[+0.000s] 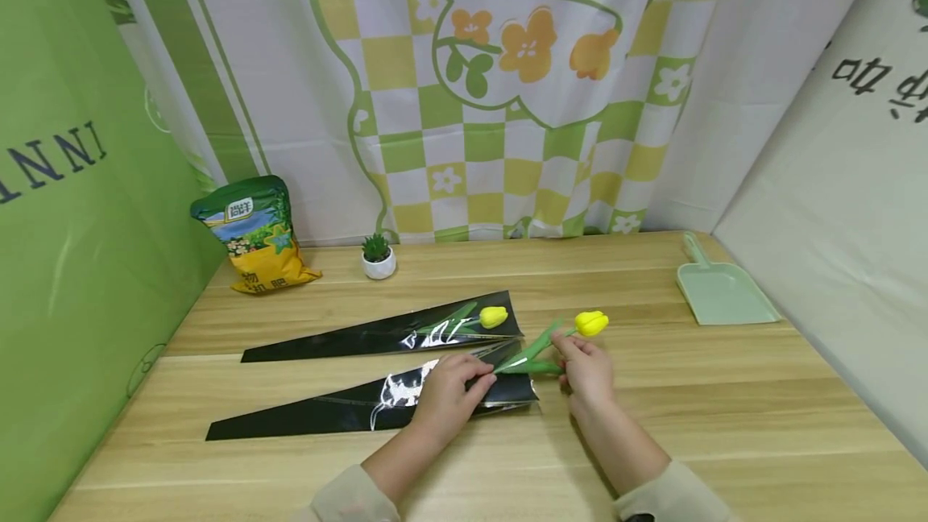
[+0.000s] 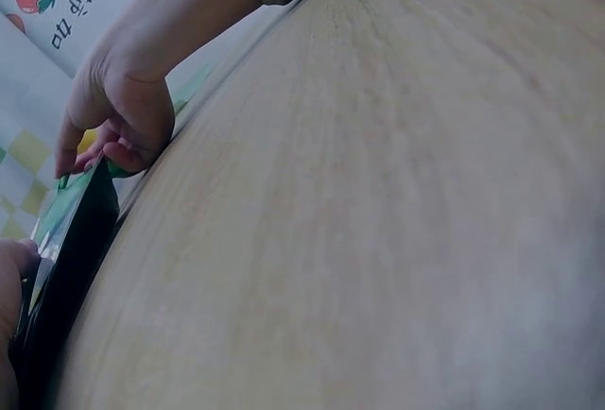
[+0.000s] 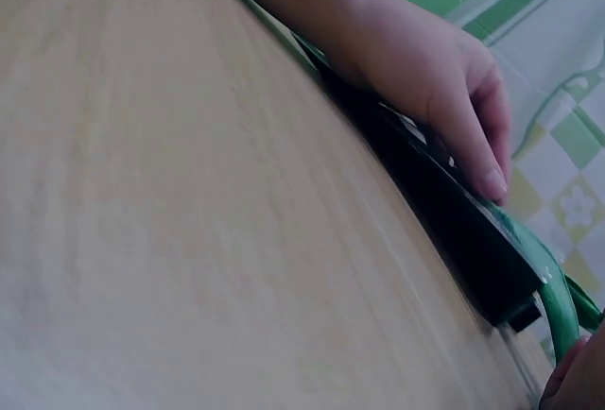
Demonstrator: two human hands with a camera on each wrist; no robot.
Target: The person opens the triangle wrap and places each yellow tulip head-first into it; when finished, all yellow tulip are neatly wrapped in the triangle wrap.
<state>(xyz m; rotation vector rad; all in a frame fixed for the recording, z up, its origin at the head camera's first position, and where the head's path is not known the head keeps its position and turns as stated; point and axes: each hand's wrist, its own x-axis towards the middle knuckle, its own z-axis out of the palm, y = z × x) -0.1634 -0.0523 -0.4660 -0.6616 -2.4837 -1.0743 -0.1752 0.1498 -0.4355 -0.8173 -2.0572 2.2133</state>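
Observation:
A yellow artificial tulip (image 1: 591,323) with green leaves lies partly inside the mouth of the nearer black flower sleeve (image 1: 304,419), its head outside to the right. My right hand (image 1: 589,373) pinches the tulip by its stem and leaves just below the bloom. At the sleeve's mouth, my left hand (image 1: 451,389) pinches the clear front film with thumb and fingers; the right wrist view shows this hand (image 3: 430,70) on top of the sleeve (image 3: 454,230). Behind it, a second black sleeve (image 1: 319,346) holds another yellow tulip (image 1: 494,316). The lower stem of the held tulip is hidden.
A fertilizer bag (image 1: 264,244) stands at the back left, with a small succulent in a white pot (image 1: 379,266) beside it. A pale green dustpan (image 1: 727,294) lies at the back right of the wooden table (image 1: 725,425). Printed curtains enclose the table.

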